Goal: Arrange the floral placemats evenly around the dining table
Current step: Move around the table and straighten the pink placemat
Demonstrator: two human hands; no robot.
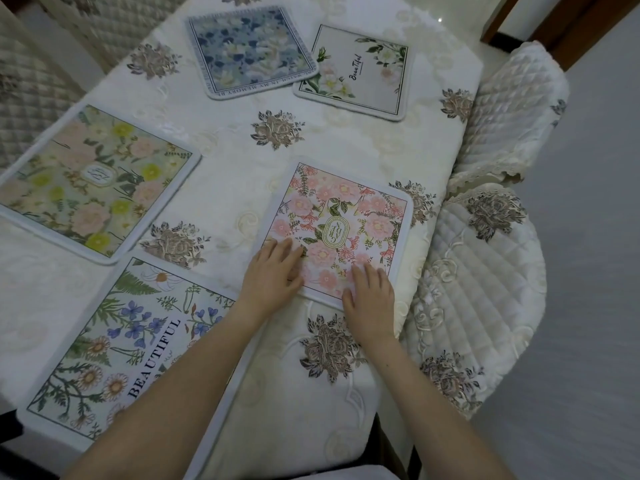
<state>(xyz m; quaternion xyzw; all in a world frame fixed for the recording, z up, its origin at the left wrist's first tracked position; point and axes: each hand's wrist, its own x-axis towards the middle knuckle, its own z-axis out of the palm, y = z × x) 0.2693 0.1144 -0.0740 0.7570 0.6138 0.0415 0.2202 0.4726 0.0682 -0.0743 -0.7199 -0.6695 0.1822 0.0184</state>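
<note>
Several floral placemats lie on the dining table [242, 140], which wears a cream embroidered cloth. A pink-flowered placemat [349, 216] sits near the right edge. My left hand [273, 275] rests flat on its near-left corner and my right hand [369, 299] lies flat on its near edge, fingers spread. A placemat with blue flowers and the word BEAUTIFUL [114, 348] lies at the near left, partly under my left forearm. A yellow-and-pink placemat [93, 181] is at the left, a blue one [249, 50] at the far middle, and a white one with green leaves [360, 71] at the far right.
A chair with a quilted cream cover [485, 278] stands tight against the table's right side. More quilted chair backs [31, 84] stand at the far left. Grey floor [588, 237] runs along the right.
</note>
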